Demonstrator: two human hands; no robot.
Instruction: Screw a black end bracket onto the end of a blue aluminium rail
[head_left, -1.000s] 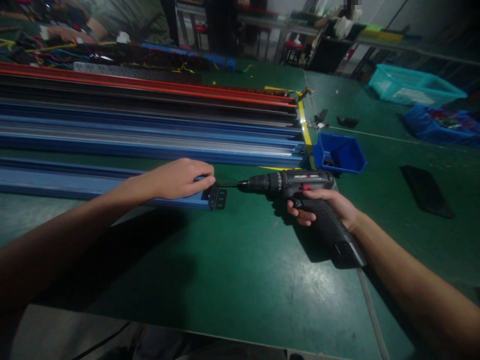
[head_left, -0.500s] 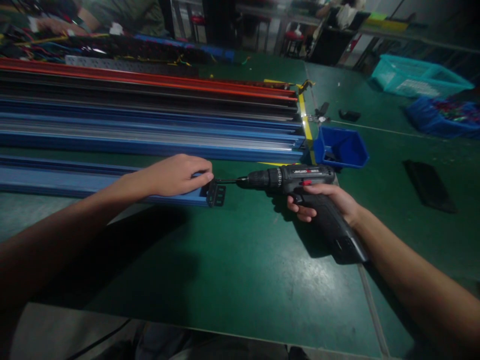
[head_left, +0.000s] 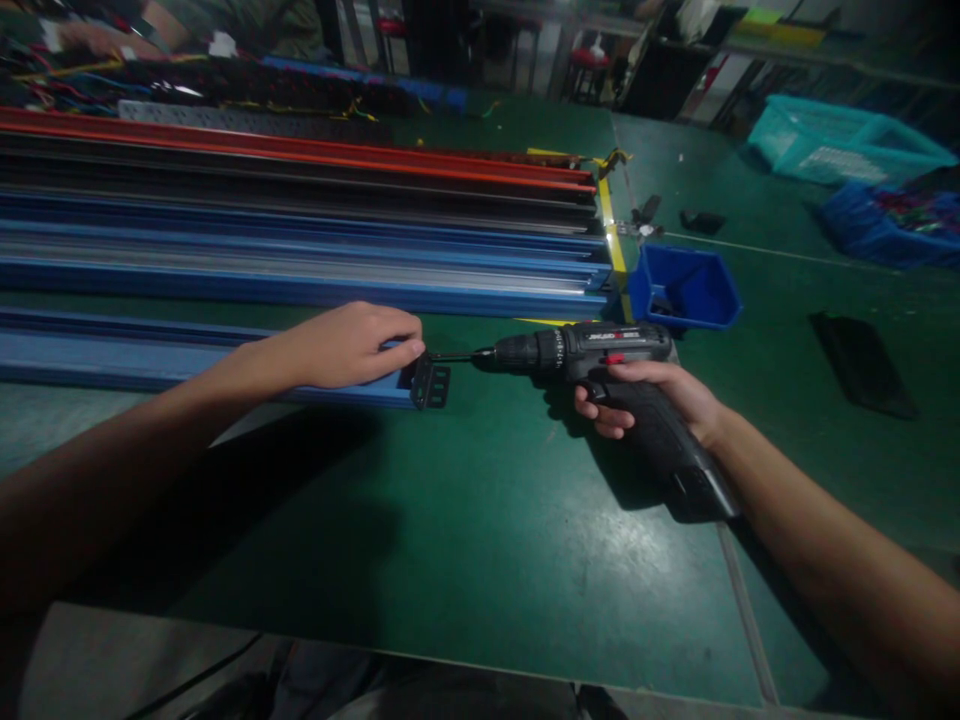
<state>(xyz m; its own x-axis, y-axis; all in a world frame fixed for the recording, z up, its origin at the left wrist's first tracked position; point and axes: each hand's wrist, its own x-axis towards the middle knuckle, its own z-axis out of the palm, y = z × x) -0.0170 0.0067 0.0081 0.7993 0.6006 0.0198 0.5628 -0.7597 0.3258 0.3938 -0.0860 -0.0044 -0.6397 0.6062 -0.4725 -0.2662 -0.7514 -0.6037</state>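
Note:
My right hand [head_left: 664,398] grips the handle of a black cordless drill [head_left: 600,365] that lies level over the green table, its bit pointing left. The bit tip meets a small black bracket [head_left: 433,384] at the end of a long blue rail [head_left: 150,360]. My left hand [head_left: 349,345] lies on top of that rail end, its fingers curled over the rail with the fingertips right beside the bracket.
A stack of long blue, grey, black and orange rails [head_left: 300,220] lies behind. A small blue bin [head_left: 686,290] stands just behind the drill. A black flat object [head_left: 859,362] lies at the right; a teal basket [head_left: 840,155] and blue tray [head_left: 892,225] sit at the far right.
Both hands and the drill hold their places at the bracket. Only the view has shifted slightly downward.

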